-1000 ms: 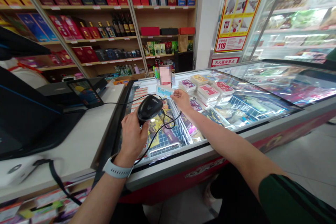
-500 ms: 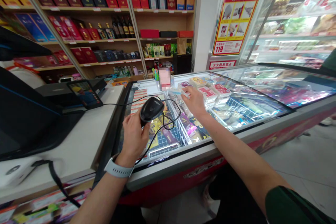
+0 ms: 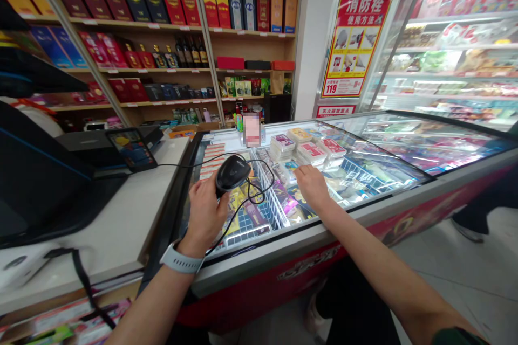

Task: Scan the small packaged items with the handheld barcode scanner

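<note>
My left hand (image 3: 205, 210), a white watch on its wrist, is closed round the grip of a black corded barcode scanner (image 3: 232, 171) and holds it over the glass lid of a chest freezer (image 3: 364, 215). My right hand (image 3: 311, 186) rests low on the glass to the right of the scanner, knuckles bent and fingers curled down. What lies under those fingers is hidden. Stacked flat packs (image 3: 311, 150) lie on the lid just beyond the right hand. The scanner's cable (image 3: 259, 194) loops between my two hands.
A white counter (image 3: 121, 226) on the left carries a black monitor (image 3: 36, 183) and a small tablet (image 3: 131, 148). Shelves of boxed goods (image 3: 170, 5) fill the back wall. A red poster (image 3: 352, 43) and a chilled display cabinet (image 3: 445, 59) stand right. Someone's dark leg (image 3: 481, 210) shows at the right.
My right hand has drawn back from the far packs, where it held a pale packet, and come down nearer to me onto the glass. The left hand with the scanner has barely moved.
</note>
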